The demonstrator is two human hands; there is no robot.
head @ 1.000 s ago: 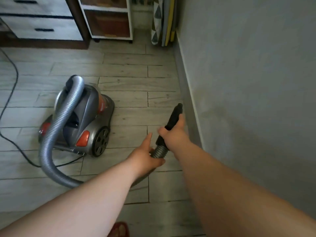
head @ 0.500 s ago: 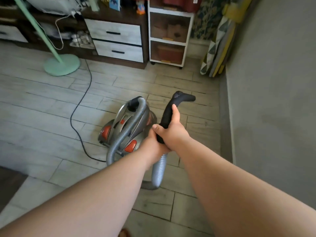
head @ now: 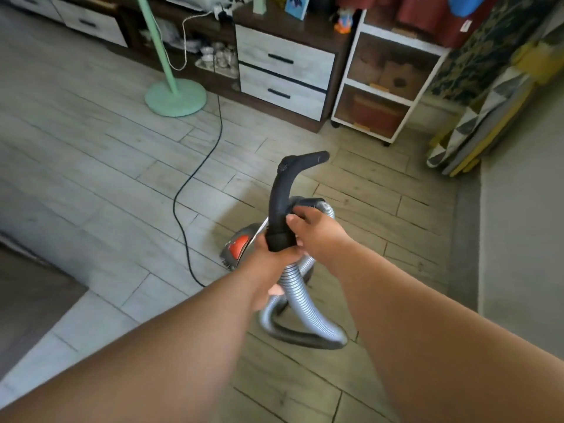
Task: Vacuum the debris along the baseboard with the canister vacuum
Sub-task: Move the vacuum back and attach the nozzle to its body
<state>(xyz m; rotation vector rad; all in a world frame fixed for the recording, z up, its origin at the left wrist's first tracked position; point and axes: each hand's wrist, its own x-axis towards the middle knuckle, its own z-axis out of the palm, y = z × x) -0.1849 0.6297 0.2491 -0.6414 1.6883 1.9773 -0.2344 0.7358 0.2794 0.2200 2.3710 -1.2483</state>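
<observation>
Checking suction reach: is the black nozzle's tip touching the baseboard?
Apart. Head view: the left hand and right hand hold the black nozzle raised; floor shows between its tip and the baseboard.

Black hose handle upright, grey ribbed hose looped below, canister behind

Black handle, silver-grey ribbed hose, grey canister vacuum with orange-red panel, black cord, mint-green stand base, pale grey wood-grain plank floor, white drawers with black pulls in dark brown cabinet, white shelf unit, grey-white-yellow triangle-patterned boards, plain grey wall.
</observation>
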